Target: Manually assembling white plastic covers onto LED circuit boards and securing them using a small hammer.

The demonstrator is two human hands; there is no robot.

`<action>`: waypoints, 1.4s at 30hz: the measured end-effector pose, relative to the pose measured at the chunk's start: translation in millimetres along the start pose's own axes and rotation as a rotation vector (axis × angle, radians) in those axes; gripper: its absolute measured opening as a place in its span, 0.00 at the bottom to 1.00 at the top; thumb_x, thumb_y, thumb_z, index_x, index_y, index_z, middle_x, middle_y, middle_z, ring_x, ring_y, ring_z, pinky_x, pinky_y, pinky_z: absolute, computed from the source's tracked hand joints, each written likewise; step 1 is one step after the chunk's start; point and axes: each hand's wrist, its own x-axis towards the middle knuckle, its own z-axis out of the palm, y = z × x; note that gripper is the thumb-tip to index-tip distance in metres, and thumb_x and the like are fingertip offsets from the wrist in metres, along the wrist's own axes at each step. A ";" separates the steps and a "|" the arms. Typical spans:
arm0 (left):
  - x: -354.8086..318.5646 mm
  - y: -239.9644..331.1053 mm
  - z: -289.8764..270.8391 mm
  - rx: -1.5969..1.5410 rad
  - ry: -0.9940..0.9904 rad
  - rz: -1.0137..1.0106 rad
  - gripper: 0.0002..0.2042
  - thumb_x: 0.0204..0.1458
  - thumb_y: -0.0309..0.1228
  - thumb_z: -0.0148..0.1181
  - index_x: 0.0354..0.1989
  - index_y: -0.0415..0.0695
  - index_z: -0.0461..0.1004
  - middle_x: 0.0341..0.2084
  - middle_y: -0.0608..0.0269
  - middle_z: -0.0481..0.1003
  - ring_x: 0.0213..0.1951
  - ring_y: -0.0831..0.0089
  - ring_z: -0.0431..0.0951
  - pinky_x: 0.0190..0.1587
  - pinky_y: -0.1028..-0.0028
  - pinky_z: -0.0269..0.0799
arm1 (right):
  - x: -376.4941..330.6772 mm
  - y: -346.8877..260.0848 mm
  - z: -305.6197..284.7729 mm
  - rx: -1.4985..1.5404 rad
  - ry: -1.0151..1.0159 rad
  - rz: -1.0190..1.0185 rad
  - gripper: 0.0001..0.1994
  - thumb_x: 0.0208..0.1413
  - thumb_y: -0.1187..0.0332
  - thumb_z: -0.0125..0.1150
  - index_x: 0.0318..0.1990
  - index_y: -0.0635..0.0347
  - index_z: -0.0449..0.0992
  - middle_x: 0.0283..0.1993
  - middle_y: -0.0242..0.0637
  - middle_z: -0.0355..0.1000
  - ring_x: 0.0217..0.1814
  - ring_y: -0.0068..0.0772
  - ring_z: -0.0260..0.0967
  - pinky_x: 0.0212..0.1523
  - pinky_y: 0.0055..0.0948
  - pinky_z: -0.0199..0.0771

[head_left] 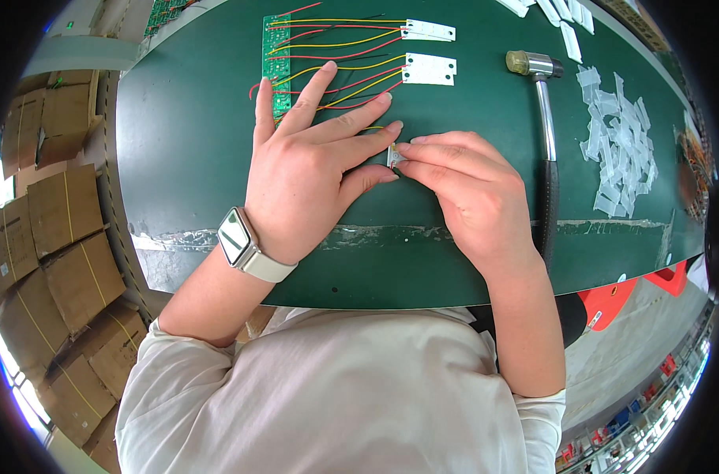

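A green circuit board (277,47) lies at the far left-centre of the table, with red, yellow and black wires (351,59) running right from it to white perforated plates (429,69). My left hand (308,154) lies spread over the board's near end and the wires, its fingers stretched out. Just right of its index finger and thumb is a small white piece (392,156), mostly covered by fingers. My right hand (474,174) pinches that piece between thumb and fingertips. A yellow wire shows by the left index fingertip; its join to the piece is hidden.
A mallet (544,103) with a black grip lies right of my right hand. Beyond it is a heap of translucent strips (616,142). White strips (568,35) lie at the far right edge. Cardboard boxes (67,201) are stacked left of the green table (185,150); a red stool (608,304) stands right.
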 end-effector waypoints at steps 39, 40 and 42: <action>-2.5 -1.7 3.8 0.116 -0.076 -0.037 0.32 0.46 0.38 0.78 0.65 0.60 0.81 0.71 0.72 0.72 0.79 0.53 0.59 0.78 0.33 0.38 | -66.6 35.8 -144.3 -0.511 0.440 0.806 0.21 0.52 0.62 0.81 0.52 0.58 0.86 0.55 0.41 0.80 0.54 0.44 0.77 0.56 0.39 0.77; -3.4 -3.2 4.2 0.118 -0.079 -0.033 0.33 0.46 0.38 0.77 0.66 0.60 0.79 0.72 0.72 0.71 0.79 0.54 0.58 0.79 0.37 0.37 | -59.4 39.3 -144.0 -0.467 0.453 0.800 0.19 0.51 0.62 0.81 0.50 0.57 0.87 0.54 0.40 0.80 0.53 0.43 0.78 0.54 0.38 0.77; -5.3 -4.1 3.3 0.118 -0.082 -0.033 0.34 0.47 0.37 0.77 0.68 0.59 0.78 0.73 0.71 0.71 0.80 0.54 0.57 0.80 0.40 0.35 | -48.3 42.0 -146.4 -0.507 0.369 0.843 0.18 0.51 0.62 0.81 0.48 0.58 0.88 0.52 0.40 0.80 0.52 0.41 0.77 0.53 0.37 0.77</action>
